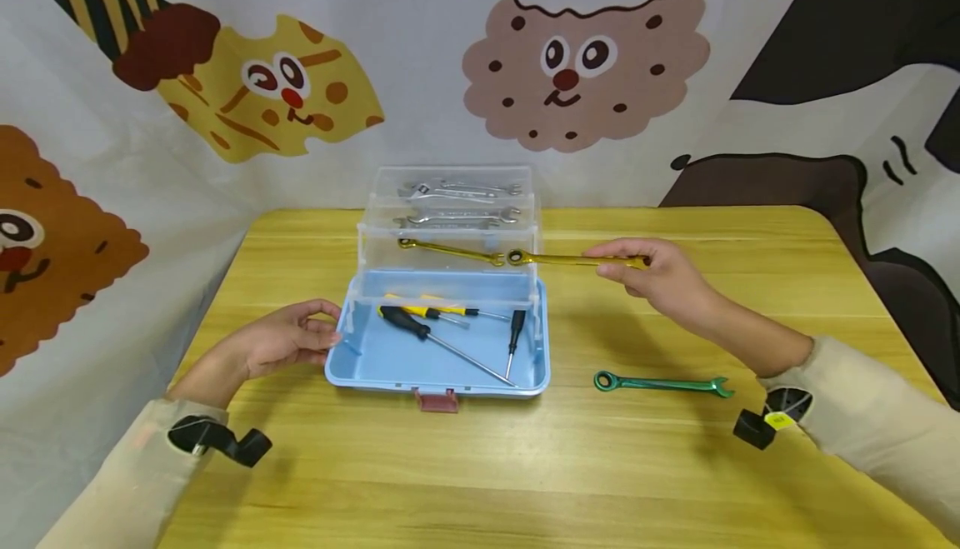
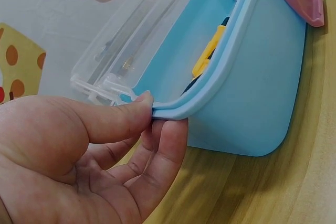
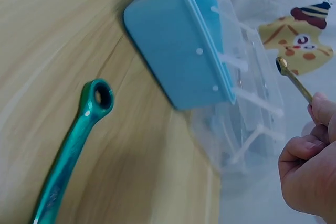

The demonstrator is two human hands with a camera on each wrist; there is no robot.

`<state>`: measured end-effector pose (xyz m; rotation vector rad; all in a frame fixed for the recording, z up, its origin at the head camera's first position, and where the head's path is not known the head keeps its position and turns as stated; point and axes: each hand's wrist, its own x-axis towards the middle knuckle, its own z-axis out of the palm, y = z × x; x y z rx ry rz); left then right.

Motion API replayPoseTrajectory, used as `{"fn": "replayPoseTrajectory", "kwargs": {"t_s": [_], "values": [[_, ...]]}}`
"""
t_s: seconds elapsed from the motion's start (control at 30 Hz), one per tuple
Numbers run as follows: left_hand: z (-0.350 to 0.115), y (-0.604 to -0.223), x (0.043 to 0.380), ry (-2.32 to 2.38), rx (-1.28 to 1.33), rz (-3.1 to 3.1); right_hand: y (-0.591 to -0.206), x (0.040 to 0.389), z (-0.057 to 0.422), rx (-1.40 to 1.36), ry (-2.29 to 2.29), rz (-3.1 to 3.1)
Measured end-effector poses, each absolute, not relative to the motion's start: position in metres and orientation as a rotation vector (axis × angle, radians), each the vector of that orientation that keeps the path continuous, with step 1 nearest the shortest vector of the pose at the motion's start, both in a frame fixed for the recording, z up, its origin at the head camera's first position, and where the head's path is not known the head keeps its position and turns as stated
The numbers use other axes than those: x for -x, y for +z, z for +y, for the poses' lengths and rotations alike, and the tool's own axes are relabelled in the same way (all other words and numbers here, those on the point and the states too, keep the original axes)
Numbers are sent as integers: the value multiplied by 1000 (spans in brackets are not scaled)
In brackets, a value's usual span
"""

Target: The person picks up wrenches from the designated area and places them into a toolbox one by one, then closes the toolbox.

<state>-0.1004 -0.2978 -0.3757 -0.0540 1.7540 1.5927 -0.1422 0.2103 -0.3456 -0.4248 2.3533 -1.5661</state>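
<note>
A blue toolbox (image 1: 438,376) stands on the table with its clear tiered trays (image 1: 450,174) folded up behind. My left hand (image 1: 288,341) pinches the rim at its left corner, thumb on top and fingers beneath, as the left wrist view shows. A gold ratchet wrench (image 1: 558,260) is in my right hand (image 1: 660,270), gripped near its right end, its ring end pointing left beside the trays. Another gold wrench (image 1: 450,251) lies in the lowest clear tray. On the table in front of my right forearm rests a green ratchet wrench (image 1: 660,384).
Several screwdrivers with black (image 1: 405,321) or yellow (image 1: 450,304) handles lie in the toolbox bottom. Silver wrenches (image 1: 465,216) fill the upper trays. A pink latch (image 1: 437,401) hangs at the box front. Behind the wooden table (image 1: 525,482) hangs a cartoon-printed cloth (image 1: 420,99).
</note>
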Motion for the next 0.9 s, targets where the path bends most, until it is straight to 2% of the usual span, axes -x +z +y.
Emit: {"fn": "replayPoseTrajectory", "kwargs": {"t_s": [0.57, 0.9], "values": [[-297, -375, 100, 1593, 60, 1751, -322, 158, 140, 388, -1468, 2364], [-297, -376, 100, 1594, 61, 1751, -327, 161, 97, 445, -1433, 2358]]}}
